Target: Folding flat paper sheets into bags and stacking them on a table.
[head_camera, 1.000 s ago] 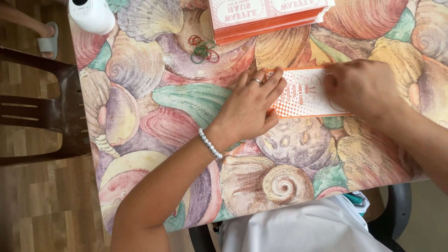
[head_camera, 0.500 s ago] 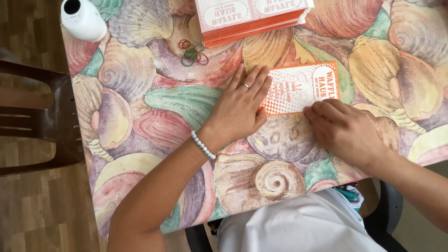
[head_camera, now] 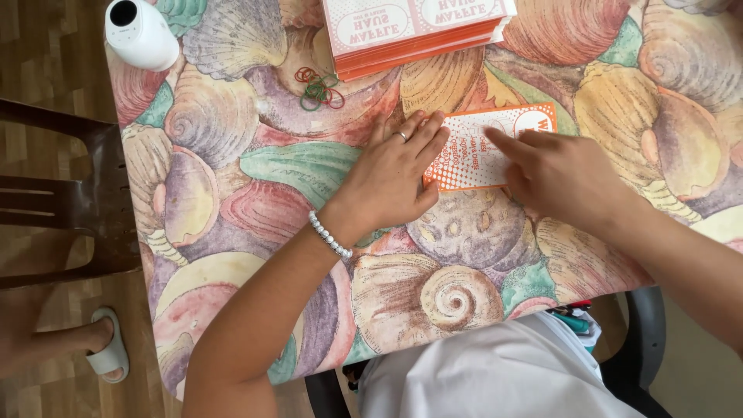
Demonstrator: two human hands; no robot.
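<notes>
An orange and white printed paper sheet [head_camera: 480, 151] lies flat on a table covered with a seashell-patterned cloth [head_camera: 255, 162]. My left hand [head_camera: 395, 174], with a ring and a white bead bracelet, rests flat with its fingertips on the sheet's left end. My right hand [head_camera: 561, 174] lies over the sheet's right part, its index finger pressing on the paper's middle. Neither hand grips anything.
A stack of orange and white flat printed sheets [head_camera: 414, 27] sits at the table's far edge. Several rubber bands [head_camera: 319, 87] lie beside it. A white bottle [head_camera: 139, 32] stands at the far left corner. A dark wooden chair [head_camera: 66, 201] and another person's sandalled foot [head_camera: 101, 348] are at left.
My right hand slid left along the sheet, its index finger now at the paper's middle. My left hand stayed on the sheet's left end. The view shifted.
</notes>
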